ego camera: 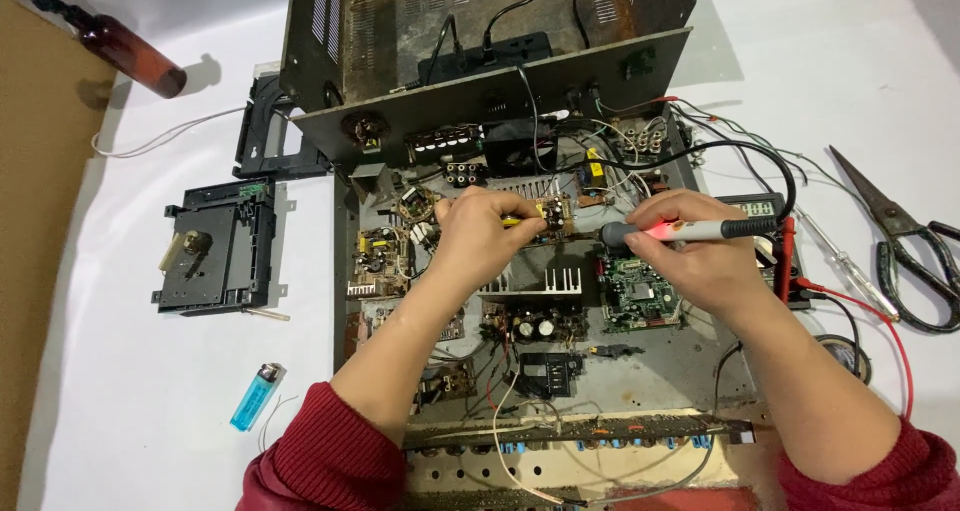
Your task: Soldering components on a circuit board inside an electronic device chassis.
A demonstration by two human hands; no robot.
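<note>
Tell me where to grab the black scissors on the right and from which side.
Take the scissors by the black handle loops at the near right end, coming from above on the right. They lie flat on the white table with the bare blades pointing up-left, and the red lead runs just left of the loops.

- Open chassis (640,366) mid-table; both hands over its boards.
- Drive unit (215,261), lighter (256,396) left of chassis.
- Scissors (905,241) right.
- Bottle (120,46) far left, behind.

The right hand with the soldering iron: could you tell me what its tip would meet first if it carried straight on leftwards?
Probably the small circuit board that the left hand steadies; the soldering iron in the right hand points at it, though depth is unclear.
</note>
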